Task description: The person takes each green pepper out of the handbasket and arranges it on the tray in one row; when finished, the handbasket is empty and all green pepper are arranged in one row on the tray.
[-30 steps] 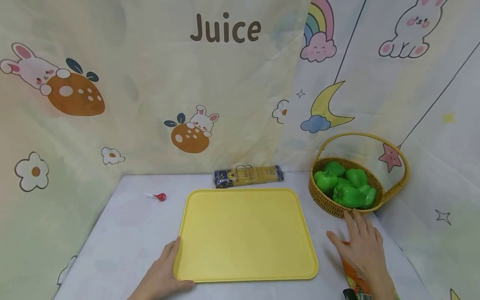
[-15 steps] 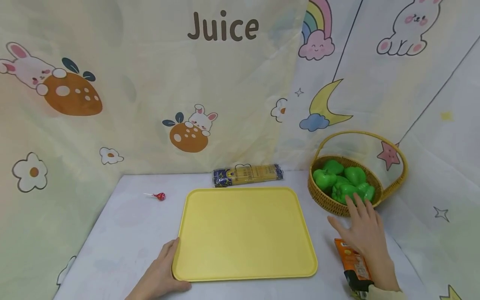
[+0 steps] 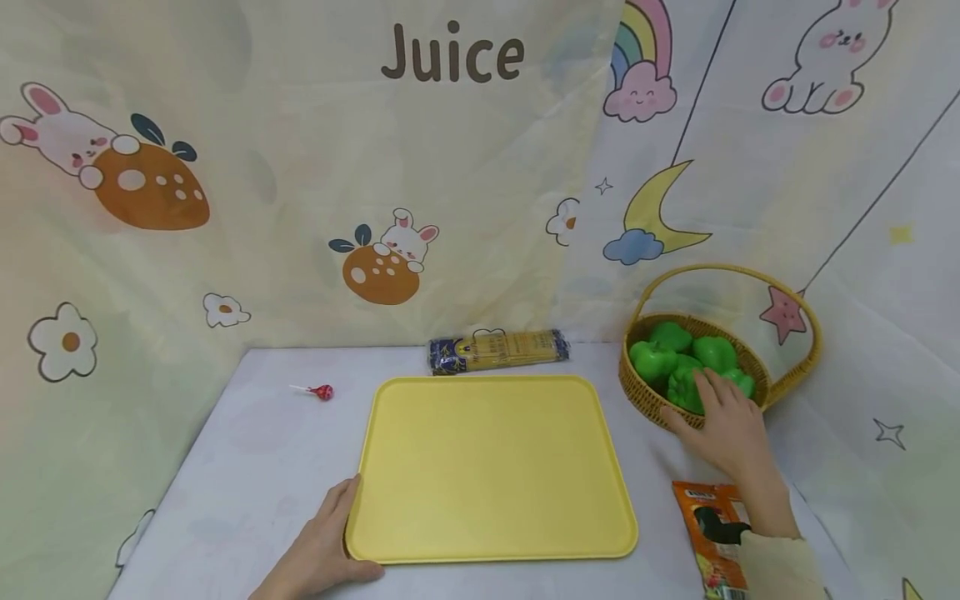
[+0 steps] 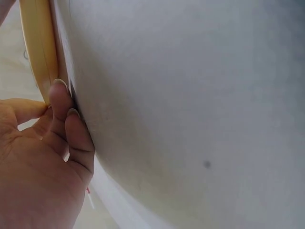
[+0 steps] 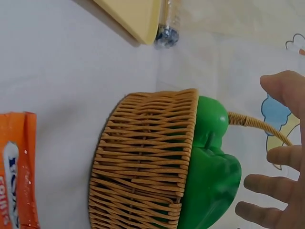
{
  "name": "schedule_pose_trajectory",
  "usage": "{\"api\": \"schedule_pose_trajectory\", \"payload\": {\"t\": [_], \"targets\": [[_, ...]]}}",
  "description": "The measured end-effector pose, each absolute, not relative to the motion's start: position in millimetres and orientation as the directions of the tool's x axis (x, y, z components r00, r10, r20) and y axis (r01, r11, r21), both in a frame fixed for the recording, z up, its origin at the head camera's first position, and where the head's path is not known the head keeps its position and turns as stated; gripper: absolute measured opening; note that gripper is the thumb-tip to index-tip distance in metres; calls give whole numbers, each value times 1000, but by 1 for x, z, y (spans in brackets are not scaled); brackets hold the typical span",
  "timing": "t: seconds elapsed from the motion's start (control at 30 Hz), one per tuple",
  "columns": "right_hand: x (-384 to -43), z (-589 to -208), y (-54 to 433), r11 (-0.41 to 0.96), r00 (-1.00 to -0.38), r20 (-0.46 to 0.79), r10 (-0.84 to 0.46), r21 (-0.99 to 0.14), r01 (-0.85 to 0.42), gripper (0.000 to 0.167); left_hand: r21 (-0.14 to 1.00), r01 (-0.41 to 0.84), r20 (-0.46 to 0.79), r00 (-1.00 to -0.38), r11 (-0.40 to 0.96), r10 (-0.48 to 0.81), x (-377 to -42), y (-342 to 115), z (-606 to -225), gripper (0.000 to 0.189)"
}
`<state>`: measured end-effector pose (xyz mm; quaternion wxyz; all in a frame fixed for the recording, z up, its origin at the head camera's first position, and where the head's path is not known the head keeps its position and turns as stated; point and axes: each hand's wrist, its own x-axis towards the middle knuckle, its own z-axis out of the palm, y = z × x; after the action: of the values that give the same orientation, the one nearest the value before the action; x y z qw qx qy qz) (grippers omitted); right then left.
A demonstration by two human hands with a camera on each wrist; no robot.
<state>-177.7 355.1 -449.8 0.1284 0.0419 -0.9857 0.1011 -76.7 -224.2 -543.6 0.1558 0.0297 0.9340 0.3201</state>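
Pale cloth [image 3: 480,167] printed with rabbits, flowers and the word "Juice" hangs behind a white table [image 3: 247,475]. Toward the table's left side lies a red lollipop [image 3: 321,392], its white stick pointing left. Nearer the front, the left hand [image 3: 318,542] holds the near left corner of a yellow tray [image 3: 491,467], its thumb along the front edge and its fingers curled at the left rim. The tray lies flat mid-table, with a blue and yellow packet [image 3: 498,352] just behind it. Right of the tray stands a wicker basket [image 5: 143,167], its handle upright, holding glossy green peppers [image 3: 652,362]. Over the basket's near rim hovers the right hand [image 3: 731,429], its fingers spread apart and gripping nothing. Below its wrist, an orange packet [image 3: 708,558] lies partly hidden by a cream sleeve [image 3: 780,567].
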Motion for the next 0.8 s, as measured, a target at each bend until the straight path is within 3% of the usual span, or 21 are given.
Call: {"api": "schedule_pose_trajectory", "payload": {"t": [0.23, 0.8], "targets": [[-193, -445, 361, 981, -960, 276, -48, -167, -97, 87, 615, -48, -269, -951, 787, 153, -80, -223, -545, 145], [-218, -451, 380, 987, -990, 139, -2, -161, -24, 93, 606, -48, -276, -949, 794, 152, -77, -225, -544, 143]]}}
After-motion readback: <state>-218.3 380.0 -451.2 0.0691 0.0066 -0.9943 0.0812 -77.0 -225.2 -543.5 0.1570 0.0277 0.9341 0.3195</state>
